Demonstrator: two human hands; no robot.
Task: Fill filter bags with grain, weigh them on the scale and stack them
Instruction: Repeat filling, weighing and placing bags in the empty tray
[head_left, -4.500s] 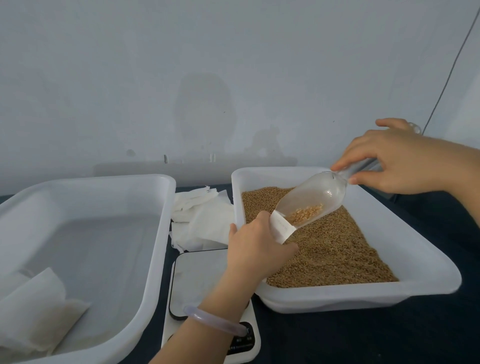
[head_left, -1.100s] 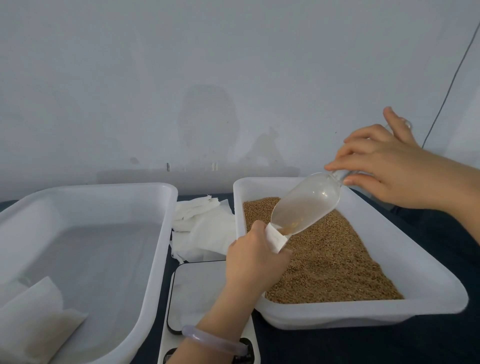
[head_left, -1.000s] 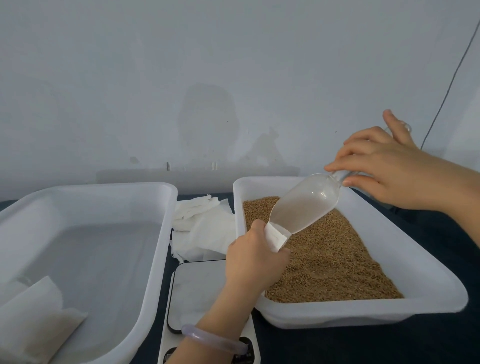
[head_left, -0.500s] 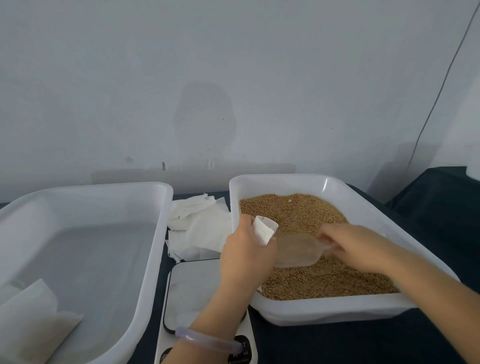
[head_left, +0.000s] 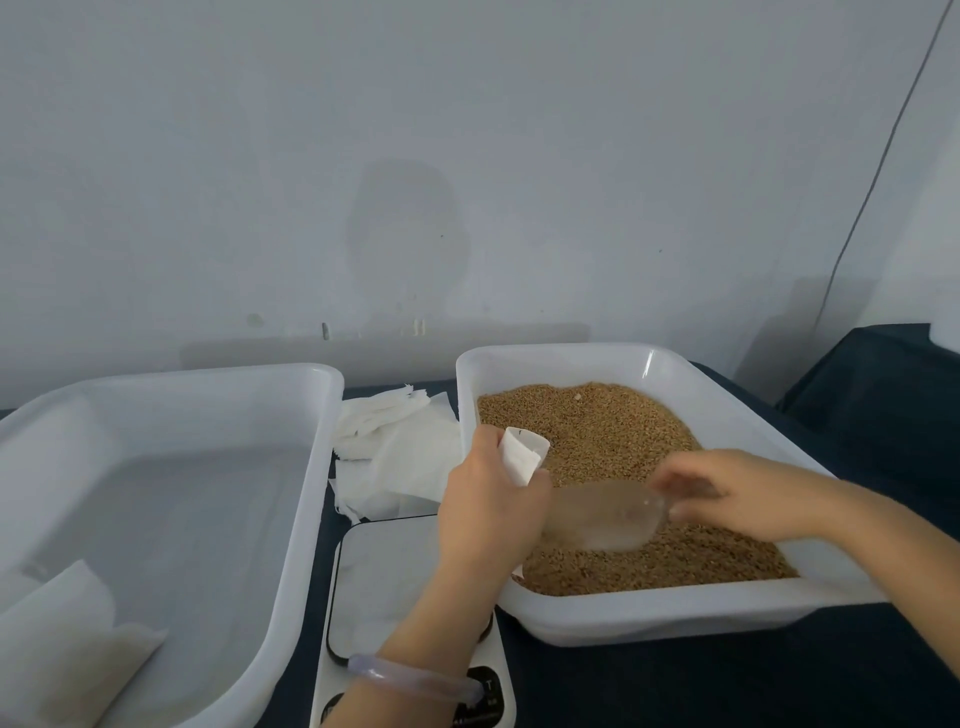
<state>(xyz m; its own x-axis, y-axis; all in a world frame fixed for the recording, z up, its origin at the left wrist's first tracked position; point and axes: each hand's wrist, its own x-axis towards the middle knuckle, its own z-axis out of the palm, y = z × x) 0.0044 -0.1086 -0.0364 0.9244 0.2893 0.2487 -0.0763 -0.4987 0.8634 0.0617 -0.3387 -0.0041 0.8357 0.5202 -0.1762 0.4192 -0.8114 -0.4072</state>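
A: Left to right?
B: White tub, filled bags at its 7 o'clock. Empty bags. Scale. Left hand — fingers curled around open filter bag.
A: Then?
B: Grain tray. Right hand, blurred — fingers pinch clear scoop lying in grain, at the tray's 6 o'clock.

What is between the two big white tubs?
In the head view, a pile of empty filter bags and, nearer, the scale lie between the left tub and the grain tub.
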